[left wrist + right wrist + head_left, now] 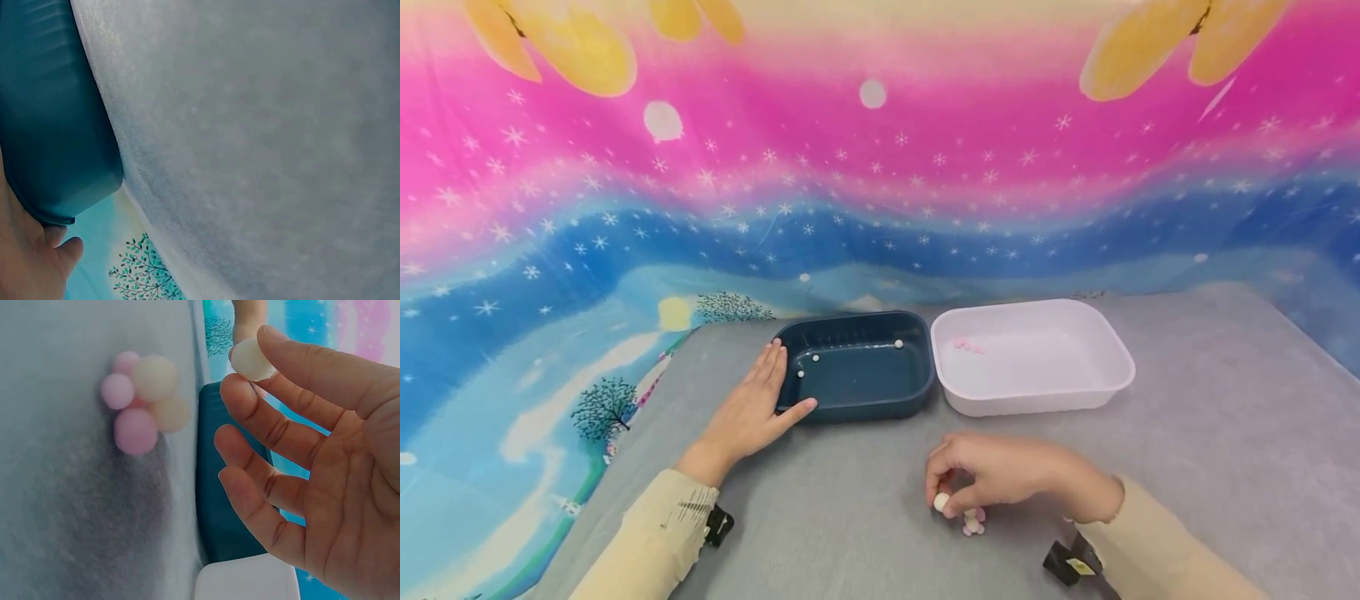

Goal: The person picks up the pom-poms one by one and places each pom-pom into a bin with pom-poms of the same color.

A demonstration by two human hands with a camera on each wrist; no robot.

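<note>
My right hand (1000, 475) pinches a small cream-white ball (251, 360) between thumb and fingertips, the other fingers loosely bent. Just below it on the grey cloth sits a cluster of pink and cream balls (973, 522), also in the right wrist view as a ball cluster (139, 403). At the left, my left hand (752, 417) rests on the rim of a dark teal basin (857, 410), its fingers straight along the left side and thumb on the front edge. Inside that basin lie a few small white balls (898, 343).
Beside the teal basin stands a white basin (1037, 402) with small pink pieces (970, 345) at its left side. Both stand on a grey cloth-covered table (850, 508). A colourful printed backdrop (880, 183) hangs behind it.
</note>
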